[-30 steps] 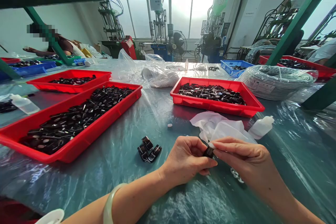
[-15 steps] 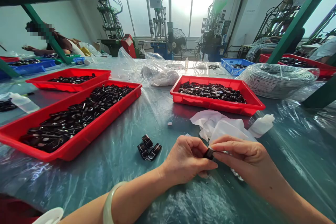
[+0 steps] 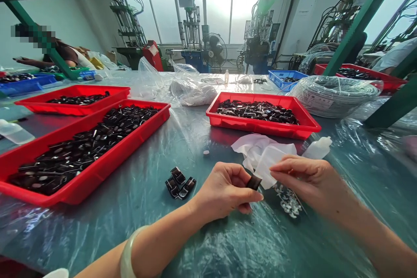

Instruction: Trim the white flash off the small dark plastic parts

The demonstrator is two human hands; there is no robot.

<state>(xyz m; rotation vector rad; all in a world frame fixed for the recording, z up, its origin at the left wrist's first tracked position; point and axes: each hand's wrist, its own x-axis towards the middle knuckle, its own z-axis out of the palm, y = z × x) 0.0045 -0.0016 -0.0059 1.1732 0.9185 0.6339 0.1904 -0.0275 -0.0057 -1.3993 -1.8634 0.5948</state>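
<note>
My left hand (image 3: 224, 191) grips a small dark plastic part (image 3: 254, 182) between thumb and fingers, above the film-covered table. To its right, my right hand (image 3: 306, 182) is pinched closed, apart from the part; whatever its fingertips hold, if anything, is too small to make out. Below the right hand lies a pile of small white and clear bits (image 3: 289, 203). A crumpled white cloth (image 3: 260, 152) rests just behind both hands. Left of my left hand sits a little cluster of glossy black parts (image 3: 179, 182).
Red trays (image 3: 130, 139) of black parts stand left, with another red tray (image 3: 263, 129) ahead. A white squeeze bottle (image 3: 317, 147) lies right of the cloth, near a wrapped cable coil (image 3: 339, 95). A green shelf post (image 3: 361, 21) rises at right. Someone sits far left.
My right hand has drawn away to the right from the dark part, which stays in my left hand. The pile of small bits now shows more fully. The view has shifted slightly.
</note>
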